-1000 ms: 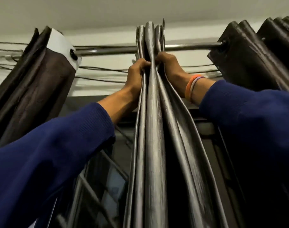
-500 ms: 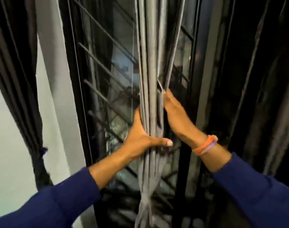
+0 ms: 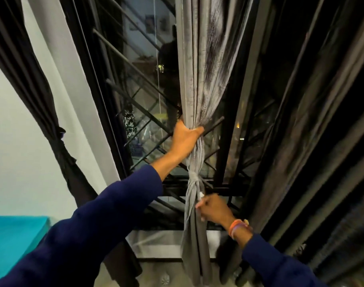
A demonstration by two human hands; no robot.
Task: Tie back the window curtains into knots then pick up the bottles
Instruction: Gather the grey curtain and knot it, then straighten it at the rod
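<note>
grey curtain (image 3: 199,79): gathered into a narrow bundle in front of the window, clasped at two heights.
knot (image 3: 194,176): seen between the two grips, below the upper one.
left hand (image 3: 184,137): wrapped around the bundle above the knot.
right hand (image 3: 213,210): fingers curled on the cloth just under the knot.
window bars (image 3: 135,108): crossed behind the grips.
dark curtain (image 3: 59,139): well left, tied at its middle.

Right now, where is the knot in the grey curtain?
In the head view it sits near the centre: the knot is on the grey curtain, below the left hand and just above the right hand.
</note>
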